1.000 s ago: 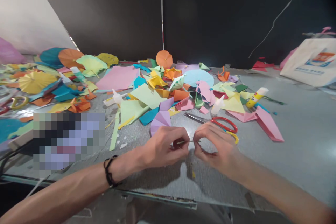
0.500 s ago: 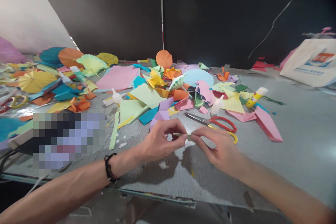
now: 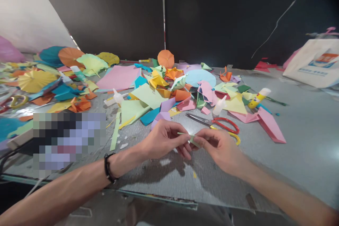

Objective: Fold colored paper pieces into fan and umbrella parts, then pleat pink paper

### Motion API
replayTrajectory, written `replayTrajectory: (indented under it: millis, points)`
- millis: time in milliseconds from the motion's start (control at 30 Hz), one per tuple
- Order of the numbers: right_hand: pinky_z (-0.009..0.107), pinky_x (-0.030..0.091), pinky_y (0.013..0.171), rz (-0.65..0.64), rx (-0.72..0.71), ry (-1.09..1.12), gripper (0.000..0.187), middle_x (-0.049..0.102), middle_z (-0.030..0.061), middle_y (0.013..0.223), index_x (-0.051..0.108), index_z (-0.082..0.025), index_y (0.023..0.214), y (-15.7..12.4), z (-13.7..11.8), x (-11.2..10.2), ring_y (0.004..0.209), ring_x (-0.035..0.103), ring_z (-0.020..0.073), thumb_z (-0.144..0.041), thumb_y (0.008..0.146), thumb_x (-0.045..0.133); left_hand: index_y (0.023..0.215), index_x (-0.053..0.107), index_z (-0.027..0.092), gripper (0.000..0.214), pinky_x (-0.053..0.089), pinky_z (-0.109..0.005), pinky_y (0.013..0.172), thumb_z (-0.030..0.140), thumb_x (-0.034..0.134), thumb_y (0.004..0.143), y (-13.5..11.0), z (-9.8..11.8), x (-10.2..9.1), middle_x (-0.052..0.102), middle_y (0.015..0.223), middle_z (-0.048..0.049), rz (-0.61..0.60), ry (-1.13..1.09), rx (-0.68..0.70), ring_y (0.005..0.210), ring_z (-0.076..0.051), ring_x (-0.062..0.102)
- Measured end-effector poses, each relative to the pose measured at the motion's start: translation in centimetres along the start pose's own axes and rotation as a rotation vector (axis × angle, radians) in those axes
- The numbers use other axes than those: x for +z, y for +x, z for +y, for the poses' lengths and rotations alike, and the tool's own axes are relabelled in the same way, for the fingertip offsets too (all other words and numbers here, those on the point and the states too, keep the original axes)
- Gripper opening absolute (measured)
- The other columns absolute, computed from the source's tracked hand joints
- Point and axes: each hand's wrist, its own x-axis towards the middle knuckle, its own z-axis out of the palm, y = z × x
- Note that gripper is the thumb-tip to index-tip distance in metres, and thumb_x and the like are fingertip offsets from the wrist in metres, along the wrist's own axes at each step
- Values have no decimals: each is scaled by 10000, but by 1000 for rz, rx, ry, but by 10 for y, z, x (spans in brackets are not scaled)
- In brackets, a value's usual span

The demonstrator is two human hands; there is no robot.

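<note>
Head view: a small green paper strip is pinched at either end by the left hand and right hand, above the table, near the scissors. If pulled too hard, it could be torn.

left hand: bare | black bracelet: thin dark strands looped round the left wrist, at 8 o'clock from that hand | right hand: bare | both forearms: uncovered to the frame edge
</note>
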Motion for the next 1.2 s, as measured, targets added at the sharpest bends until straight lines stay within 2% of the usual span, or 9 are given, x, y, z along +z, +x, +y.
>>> replayTrajectory:
  millis: [300,433,567,700,800,900,1033,1100,1200]
  points:
    - [218,568,647,40,-147,-175,164,787,-13,835,759,-222,936,-3,-1,-1,746,743,147,-254,1024,624,852,746,82,275,654,-236,610,333,709,958,-5,-2,0,781,767,-97,43,192,138,666,-212,803]
    - [208,584,710,111,-423,-360,193,809,-7,890,754,-208,1064,-4,11,-8,772,768,132,-91,1008,612,908,789,79,242,662,-249,669,305,715,952,-4,-2,-1,804,787,-118,54,269,195,714,-221,812]
    - [300,589,971,175,-771,-627,363,760,114,1257,659,-157,1316,-3,22,-21,1118,743,189,2,1000,582,901,760,88,310,655,-246,603,397,775,905,0,4,-3,809,822,-120,3,26,18,678,-219,805]
    - [344,561,1053,181,-849,-749,424,728,118,1326,631,-166,1363,-1,23,-27,1221,696,201,30,989,589,856,716,88,373,596,-216,476,454,778,896,1,10,-6,783,710,-102,-135,-141,-154,529,-189,754]
    - [384,558,1074,219,-763,-644,401,705,95,1371,620,-221,1382,-1,16,-21,1256,678,224,-71,1010,641,832,709,89,306,578,-198,452,374,812,876,0,11,-7,772,674,-82,-116,-193,-128,490,-167,730]
    - [370,638,931,278,-428,-281,477,672,109,1410,547,-248,1453,-2,6,-12,1139,737,238,-283,1007,711,827,715,86,273,568,-190,441,337,799,891,-1,9,-7,765,661,-72,-73,-175,-73,482,-160,725]
    - [252,614,584,78,-49,118,287,785,61,884,709,-183,1007,-2,-3,-6,700,762,175,-452,1048,619,838,708,97,292,579,-199,462,371,790,900,-1,5,-6,769,684,-67,-69,-123,-57,492,-157,728]
    - [240,583,577,28,-3,116,389,737,34,705,683,-179,805,-2,-3,-5,620,725,157,-480,1042,619,861,704,102,323,577,-196,474,412,779,906,-1,3,-5,779,727,-74,-82,-77,-82,506,-151,732]
    - [246,563,600,-1,-4,34,409,719,24,676,668,-184,763,-1,-2,-5,611,703,152,-485,1035,621,898,699,105,388,561,-187,473,489,747,918,-1,1,-2,785,761,-88,-113,-1,-136,506,-139,726]
